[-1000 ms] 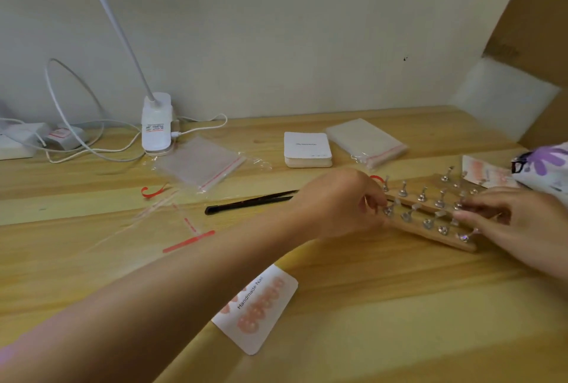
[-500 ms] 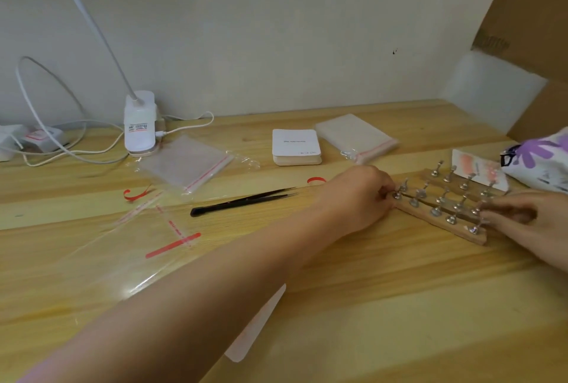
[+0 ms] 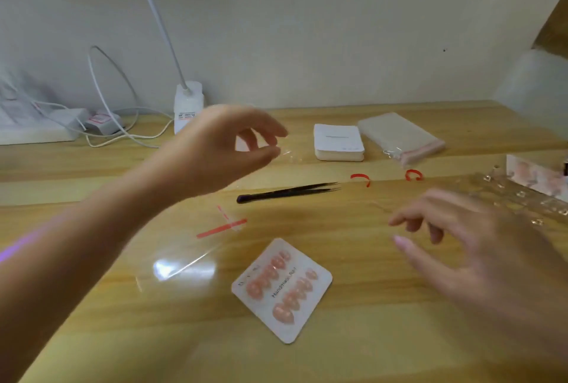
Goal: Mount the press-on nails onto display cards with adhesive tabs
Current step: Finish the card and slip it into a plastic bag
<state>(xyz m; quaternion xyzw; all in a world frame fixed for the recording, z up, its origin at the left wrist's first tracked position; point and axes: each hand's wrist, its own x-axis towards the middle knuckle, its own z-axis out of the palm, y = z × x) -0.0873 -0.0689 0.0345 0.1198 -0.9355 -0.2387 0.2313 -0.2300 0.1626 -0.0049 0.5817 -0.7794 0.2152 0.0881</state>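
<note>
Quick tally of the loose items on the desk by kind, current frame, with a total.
Display card with nails mounted: 1
Stack of blank cards: 1
Black tweezers: 1
Packs of clear bags: 1
Loose clear bag: 1
Curled red strips: 2
Blurred nail-stand board: 1
Total: 8

A single head-worn wide-angle camera is looking forward and down across a wooden table [image 3: 353, 352] toward a pale wall [image 3: 307, 29] at its far edge. It is sitting close above the near part of the table, so the left hand [image 3: 221, 149] and right hand [image 3: 479, 253] are reaching into the frame from the lower corners, blurred. The filled display card [image 3: 282, 290] is lying near the centre of the frame. The lens is bending lines toward the borders. No second view is sharing the scene.
</note>
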